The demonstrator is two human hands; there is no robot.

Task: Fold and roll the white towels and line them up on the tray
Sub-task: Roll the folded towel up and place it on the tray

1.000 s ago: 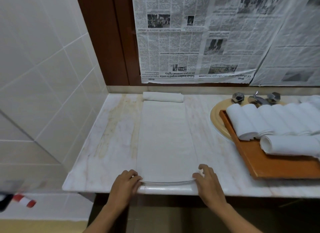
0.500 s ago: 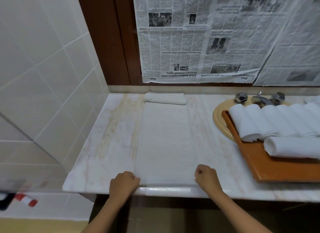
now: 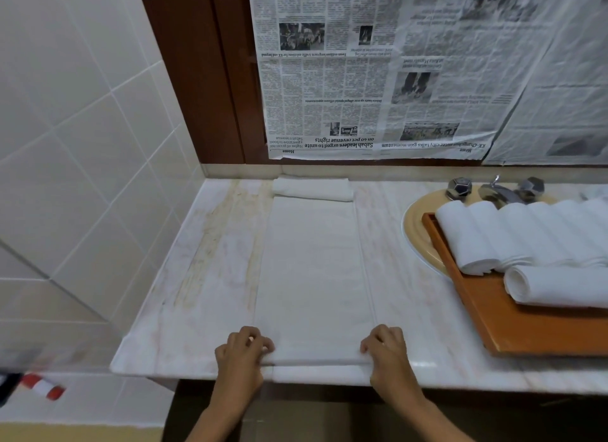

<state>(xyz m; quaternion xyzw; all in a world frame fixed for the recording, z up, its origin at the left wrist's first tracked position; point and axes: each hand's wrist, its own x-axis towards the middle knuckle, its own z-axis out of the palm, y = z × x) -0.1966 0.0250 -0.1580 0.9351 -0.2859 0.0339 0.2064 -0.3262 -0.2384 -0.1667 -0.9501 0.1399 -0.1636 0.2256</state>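
Both forearms come up from the near edge of the view, roughly parallel, wrists just past the lip of the counter. The left hand sits knuckles-up on the near left corner of the towel, fingers curled down and pinching the cloth's edge. The right hand mirrors it on the near right corner, fingers curled the same way and gripping the hem. The hem runs straight between them (it looks a little thickened there, perhaps turned over, but that is hard to tell).

A tiled wall fills the left side. Sheets of newspaper hang upside down on the far wall above the counter. On the right, an orange-brown tray lies partly over a yellow basin. A row of rolls lies side by side on the tray's far part, each touching the next. One more roll lies crosswise just near of the row. A metal tap stands at the basin's far rim. Low on the left, below the counter, is a small red-and-white thing, too blurred to identify.

The towel lies flat as a long narrow strip, running from the hands at the counter's near edge towards the far wall, well left of the tray. At its far end it meets a white bundle lying crosswise by the wall. I cannot tell whether that bundle is a separate cloth.
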